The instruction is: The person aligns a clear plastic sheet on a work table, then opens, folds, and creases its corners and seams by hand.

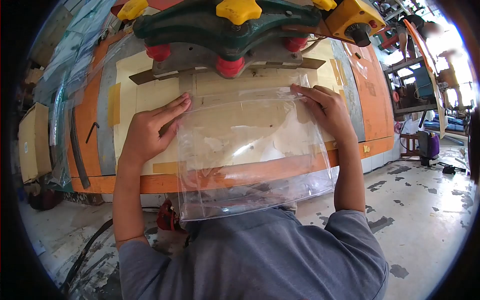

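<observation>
A clear plastic pouch [240, 135] lies over the front of the workbench, its lower part hanging past the orange edge toward my body. With thumb and fingers, my left hand [152, 127] pinches its far left corner. My right hand [327, 110] grips the far right corner the same way. Between the hands, the far edge of the plastic lies just short of a metal bar [310, 63] under the press head [225, 30]. That head is dark green, with yellow star knobs and red fittings.
Paper sheeting [131, 95] covers the orange bench [372, 112], held with tape. A hex key [91, 131] and a dark strip [77, 150] lie at left, near clear plastic sheets [75, 50] and a cardboard box [34, 142]. A yellow control box [354, 20] sits upper right.
</observation>
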Demonstrator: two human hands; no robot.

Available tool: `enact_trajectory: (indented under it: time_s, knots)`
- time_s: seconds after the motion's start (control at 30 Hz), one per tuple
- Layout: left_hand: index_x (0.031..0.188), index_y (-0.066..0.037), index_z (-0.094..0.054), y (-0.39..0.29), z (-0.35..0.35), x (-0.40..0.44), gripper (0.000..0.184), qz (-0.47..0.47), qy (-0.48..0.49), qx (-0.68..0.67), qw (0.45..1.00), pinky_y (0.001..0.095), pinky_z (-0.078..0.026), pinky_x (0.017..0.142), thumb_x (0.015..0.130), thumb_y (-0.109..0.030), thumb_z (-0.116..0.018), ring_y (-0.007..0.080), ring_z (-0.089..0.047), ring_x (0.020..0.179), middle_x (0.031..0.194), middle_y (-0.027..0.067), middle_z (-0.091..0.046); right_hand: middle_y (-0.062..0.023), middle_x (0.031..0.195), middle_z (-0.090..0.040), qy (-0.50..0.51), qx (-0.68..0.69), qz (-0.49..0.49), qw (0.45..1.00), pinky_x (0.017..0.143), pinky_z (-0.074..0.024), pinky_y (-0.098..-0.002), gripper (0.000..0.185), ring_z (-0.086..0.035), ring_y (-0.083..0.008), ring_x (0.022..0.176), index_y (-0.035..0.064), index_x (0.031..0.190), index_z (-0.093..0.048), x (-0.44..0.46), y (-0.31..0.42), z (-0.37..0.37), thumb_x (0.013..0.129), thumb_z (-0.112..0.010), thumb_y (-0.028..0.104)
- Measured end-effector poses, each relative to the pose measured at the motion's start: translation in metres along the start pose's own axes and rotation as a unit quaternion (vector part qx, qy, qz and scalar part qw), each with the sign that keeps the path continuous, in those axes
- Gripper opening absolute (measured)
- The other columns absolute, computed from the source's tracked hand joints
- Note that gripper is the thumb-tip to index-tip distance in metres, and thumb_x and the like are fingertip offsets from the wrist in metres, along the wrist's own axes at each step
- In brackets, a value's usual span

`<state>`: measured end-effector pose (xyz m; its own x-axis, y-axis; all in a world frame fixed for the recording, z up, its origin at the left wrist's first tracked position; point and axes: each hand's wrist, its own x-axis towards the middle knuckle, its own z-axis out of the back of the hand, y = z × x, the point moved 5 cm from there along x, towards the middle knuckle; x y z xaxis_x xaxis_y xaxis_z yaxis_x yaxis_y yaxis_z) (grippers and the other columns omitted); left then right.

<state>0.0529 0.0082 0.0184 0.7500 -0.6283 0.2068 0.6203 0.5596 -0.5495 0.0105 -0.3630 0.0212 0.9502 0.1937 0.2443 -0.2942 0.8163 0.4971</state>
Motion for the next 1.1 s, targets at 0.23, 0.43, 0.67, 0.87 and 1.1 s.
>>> enact_trajectory:
  time_s: [0.23, 0.43, 0.67, 0.87, 1.1]
  knots:
    - [0.134, -0.010, -0.067, -0.0014, 0.0007, 0.0002, 0.052, -0.004, -0.007, -0.003, 1.000, 0.0341, -0.058, 0.097, 0.084, 0.002, -0.069, 0.0266, -0.067, 0.120, 0.135, 0.0075, -0.068, -0.0114, 0.083, -0.067, 0.005, -0.006, -0.007, 1.000, 0.071, -0.0521, -0.0423, 0.027, -0.065, -0.0302, 0.075, 0.0149, 0.120, -0.076, 0.0004, -0.0001, -0.0002, 0.095, -0.067, 0.015]
    - [0.134, -0.011, -0.068, -0.0006, 0.0002, -0.0003, 0.052, -0.001, -0.007, -0.003, 1.000, 0.0342, -0.058, 0.096, 0.083, 0.002, -0.069, 0.0268, -0.068, 0.119, 0.134, 0.0070, -0.069, -0.0112, 0.084, -0.069, -0.005, 0.001, 0.007, 1.000, 0.072, -0.0528, -0.0415, 0.027, -0.066, -0.0300, 0.076, 0.0146, 0.120, -0.076, 0.0014, 0.0029, 0.0006, 0.094, -0.067, 0.014]
    - [0.132, -0.013, -0.068, -0.0012, 0.0010, -0.0003, 0.054, -0.036, -0.015, 0.071, 0.997, 0.0335, -0.058, 0.077, 0.079, -0.002, -0.071, 0.0259, -0.073, 0.105, 0.140, 0.0023, -0.065, -0.0114, 0.086, -0.070, 0.002, -0.002, -0.002, 1.000, 0.073, -0.0535, -0.0423, 0.028, -0.067, -0.0306, 0.077, 0.0150, 0.121, -0.076, 0.0005, -0.0022, -0.0011, 0.095, -0.067, 0.015]
    - [0.136, -0.016, -0.063, 0.0014, -0.0006, 0.0003, 0.059, -0.024, -0.008, 0.074, 0.997, 0.0357, -0.059, 0.079, 0.079, -0.004, -0.072, 0.0275, -0.072, 0.106, 0.143, 0.0018, -0.064, -0.0115, 0.086, -0.070, 0.004, -0.012, -0.011, 1.000, 0.074, -0.0534, -0.0423, 0.028, -0.067, -0.0309, 0.078, 0.0151, 0.121, -0.076, 0.0003, -0.0024, 0.0003, 0.094, -0.067, 0.017]
    - [0.137, -0.015, -0.063, 0.0018, -0.0007, 0.0011, 0.059, -0.020, -0.009, 0.069, 0.997, 0.0380, -0.059, 0.086, 0.080, -0.003, -0.072, 0.0288, -0.071, 0.110, 0.142, 0.0029, -0.064, -0.0116, 0.086, -0.070, 0.009, -0.012, 0.000, 1.000, 0.074, -0.0536, -0.0419, 0.028, -0.068, -0.0306, 0.080, 0.0150, 0.121, -0.076, 0.0006, -0.0017, 0.0002, 0.094, -0.068, 0.017]
